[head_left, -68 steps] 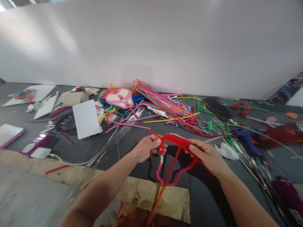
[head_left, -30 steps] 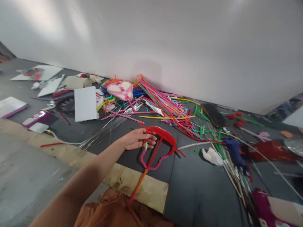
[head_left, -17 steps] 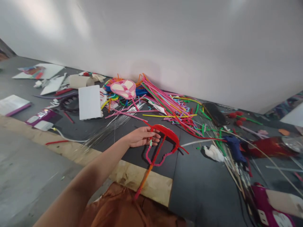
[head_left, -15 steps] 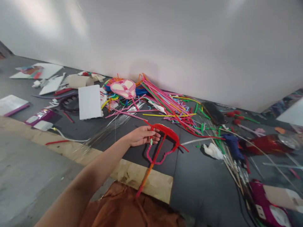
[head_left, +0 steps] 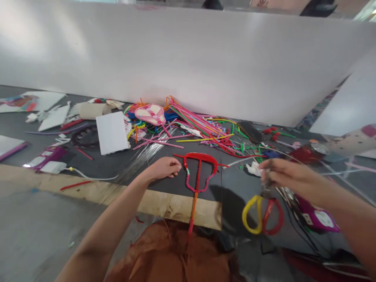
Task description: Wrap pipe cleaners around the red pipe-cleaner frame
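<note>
A pipe-cleaner shape (head_left: 198,172) lies flat on the dark table: a red arched top, a pink wavy lower outline and a red centre line running into an orange and red stem toward me. Just left of it is my left hand (head_left: 168,168), its fingers curled closed with nothing visible in them. Off to the right, my right hand (head_left: 282,172) grips a pair of scissors (head_left: 266,213) by the blade end. One yellow and one red handle loop hang downward. Motion blurs the right fingers and the blades are mostly hidden.
Loose pipe cleaners (head_left: 202,125) and a pink-edged padded piece (head_left: 150,114) lie along the white partition (head_left: 188,58). A white board (head_left: 111,133) stands at left, near a purple power strip (head_left: 48,157). On the right are a red bottle (head_left: 307,152) and a white tissue (head_left: 253,169).
My left hand has let go of the pipe-cleaner shape and sits left of it; the shape has turned straighter. My right hand has come into view with the scissors. The view has tilted up.
</note>
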`<state>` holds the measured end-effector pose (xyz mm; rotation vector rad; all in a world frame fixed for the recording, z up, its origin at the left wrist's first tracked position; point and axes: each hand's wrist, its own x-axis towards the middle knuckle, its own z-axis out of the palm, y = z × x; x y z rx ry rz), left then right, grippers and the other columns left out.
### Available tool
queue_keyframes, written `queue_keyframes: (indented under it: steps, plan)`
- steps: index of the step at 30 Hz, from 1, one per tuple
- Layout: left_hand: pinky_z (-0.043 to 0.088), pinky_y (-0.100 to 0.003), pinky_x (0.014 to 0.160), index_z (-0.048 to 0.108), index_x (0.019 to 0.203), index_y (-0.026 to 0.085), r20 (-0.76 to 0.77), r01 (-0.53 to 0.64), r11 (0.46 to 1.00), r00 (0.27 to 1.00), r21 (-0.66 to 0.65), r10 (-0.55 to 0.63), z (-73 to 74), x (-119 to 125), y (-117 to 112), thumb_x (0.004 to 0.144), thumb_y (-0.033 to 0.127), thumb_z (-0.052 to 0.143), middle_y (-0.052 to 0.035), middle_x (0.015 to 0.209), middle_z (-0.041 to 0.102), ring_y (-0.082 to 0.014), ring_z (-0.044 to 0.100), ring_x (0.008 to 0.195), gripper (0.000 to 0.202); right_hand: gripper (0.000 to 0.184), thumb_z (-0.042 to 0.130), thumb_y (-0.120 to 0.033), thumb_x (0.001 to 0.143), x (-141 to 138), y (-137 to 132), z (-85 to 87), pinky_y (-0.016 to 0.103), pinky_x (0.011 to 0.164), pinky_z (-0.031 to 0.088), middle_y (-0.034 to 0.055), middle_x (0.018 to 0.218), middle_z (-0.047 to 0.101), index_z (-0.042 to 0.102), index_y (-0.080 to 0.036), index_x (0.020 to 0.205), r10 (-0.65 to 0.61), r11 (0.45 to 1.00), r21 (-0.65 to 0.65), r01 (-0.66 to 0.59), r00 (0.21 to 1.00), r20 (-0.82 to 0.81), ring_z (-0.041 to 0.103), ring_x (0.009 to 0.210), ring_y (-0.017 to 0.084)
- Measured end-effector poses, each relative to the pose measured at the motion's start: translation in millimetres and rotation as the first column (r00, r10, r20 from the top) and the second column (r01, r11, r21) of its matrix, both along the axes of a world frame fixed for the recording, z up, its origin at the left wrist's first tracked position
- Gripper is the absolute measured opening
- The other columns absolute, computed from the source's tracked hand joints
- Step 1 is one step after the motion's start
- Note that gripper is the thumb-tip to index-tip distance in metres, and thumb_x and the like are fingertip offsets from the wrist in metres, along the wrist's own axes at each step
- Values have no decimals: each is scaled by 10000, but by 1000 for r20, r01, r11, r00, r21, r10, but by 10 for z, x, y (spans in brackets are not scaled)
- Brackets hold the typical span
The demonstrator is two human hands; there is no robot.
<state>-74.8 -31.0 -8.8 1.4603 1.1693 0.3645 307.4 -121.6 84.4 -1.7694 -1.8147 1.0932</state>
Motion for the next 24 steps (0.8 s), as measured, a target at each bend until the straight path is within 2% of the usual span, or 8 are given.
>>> queue_keyframes:
  steps: [2,3,6,9,12,14,19,24]
  plan:
    - [506,-242,609,638,917,155,-37,41,999,999,22,-40,35,-71,-82,741,432,609,-48,777,660,-156,630,723,330,308,417,-384,885,-248,139,-213,293,684,508,42,819,637,577,-178,1048,220,968,-118,-221,975,-22,610,755,170]
    - [501,-240,607,637,932,155,-57,62,998,997,29,-61,59,-99,-121,747,438,599,-48,779,661,-151,626,710,340,307,413,-378,871,-316,194,-314,287,650,501,34,788,637,584,-174,1023,266,956,-127,-263,964,2,607,722,168]
    - [482,-234,592,639,943,150,-119,106,993,988,46,-100,135,-157,-217,752,444,587,-49,768,665,-142,613,660,355,307,390,-344,854,-352,301,-560,300,673,496,36,817,670,602,-168,991,329,938,-147,-312,938,107,620,738,177]
    - [467,-229,595,641,948,152,-157,134,987,980,85,-120,195,-178,-265,762,435,572,-48,769,673,-147,620,660,345,340,390,-305,844,-300,307,-691,329,762,485,85,969,691,606,-155,1060,231,972,-38,-233,908,350,641,851,207]
    - [457,-224,603,639,950,168,-149,148,981,980,124,-129,243,-146,-261,773,419,558,-33,758,676,-152,630,675,317,343,404,-291,852,-300,169,-727,333,808,467,106,1095,667,595,-174,1112,85,979,111,-172,833,547,631,960,228]
    - [459,-225,616,634,953,173,-120,142,980,985,139,-126,274,-87,-233,781,408,549,-25,751,669,-154,633,684,303,302,406,-295,866,-344,1,-726,329,774,468,98,1062,678,602,-196,1074,56,974,140,-176,793,607,640,939,234]
    - [456,-230,660,632,962,180,-96,178,956,983,232,-159,325,173,-134,803,379,521,-26,808,670,-158,638,726,278,252,454,-317,866,-518,-469,-778,320,584,446,118,872,674,583,-172,1026,41,993,47,-112,674,737,667,725,262]
    - [424,-219,629,646,947,183,-129,227,919,972,322,-195,340,425,-100,797,359,529,-11,787,673,-147,608,701,259,282,464,-258,858,-512,-698,-952,315,596,457,114,874,627,547,-167,1112,-65,979,176,-103,664,745,656,733,255]
